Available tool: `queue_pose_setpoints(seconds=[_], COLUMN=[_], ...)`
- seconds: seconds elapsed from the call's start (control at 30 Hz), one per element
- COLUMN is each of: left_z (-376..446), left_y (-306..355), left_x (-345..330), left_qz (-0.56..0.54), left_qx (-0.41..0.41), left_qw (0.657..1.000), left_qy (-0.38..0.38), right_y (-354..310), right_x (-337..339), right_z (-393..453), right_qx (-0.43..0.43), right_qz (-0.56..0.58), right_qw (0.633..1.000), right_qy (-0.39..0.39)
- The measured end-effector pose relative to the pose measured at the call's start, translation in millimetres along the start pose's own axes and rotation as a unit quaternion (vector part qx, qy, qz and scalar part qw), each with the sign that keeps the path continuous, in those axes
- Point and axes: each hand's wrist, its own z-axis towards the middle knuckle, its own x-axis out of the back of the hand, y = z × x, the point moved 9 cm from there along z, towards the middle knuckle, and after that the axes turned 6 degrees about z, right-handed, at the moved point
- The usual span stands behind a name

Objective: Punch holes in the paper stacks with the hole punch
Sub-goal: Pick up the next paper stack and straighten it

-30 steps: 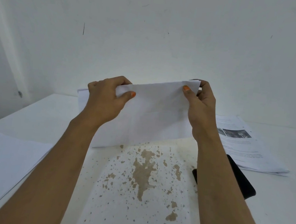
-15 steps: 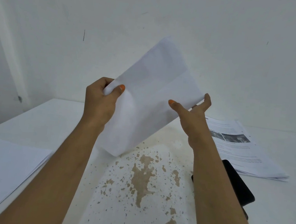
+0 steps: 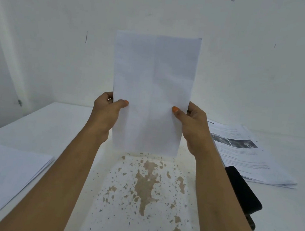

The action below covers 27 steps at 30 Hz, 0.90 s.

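Both hands, left hand (image 3: 105,115) and right hand (image 3: 195,127), pinched the paper (image 3: 153,89), which had swung from tilted to upright above the worktop (image 3: 57,125); squared, it looked ready for the black hole punch (image 3: 242,191) near right.

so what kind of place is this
Probably a plain office or work desk: a worn white table against a bare white wall, with printed paper stacks and a black hole punch.
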Motion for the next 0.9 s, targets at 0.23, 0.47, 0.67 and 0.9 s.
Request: queue_pose_setpoints(seconds=[0.23, 0.47, 0.67, 0.9], left_z=[-1, -1, -1, -2], left_y=[-3, 2, -2, 5], left_x=[-11, -3, -4, -10], left_qz=[-0.013, -0.04, -0.028, 0.022], left_qx=[-0.021, -0.072, -0.078, -0.126], left_qw=[0.996, 0.995, 0.996, 0.992], left_qy=[-0.086, -0.046, -0.022, -0.01], right_y=[3, 1, 4, 0], right_x=[6, 7, 6, 0], right_z=[1, 2, 0, 4], right_qx=[0.009, 0.006, 0.003, 0.017], right_qz=[0.007, -0.001, 0.008, -0.003], right_qw=[1.0, 1.0, 1.0, 1.0], right_qy=[0.008, -0.014, -0.012, -0.025])
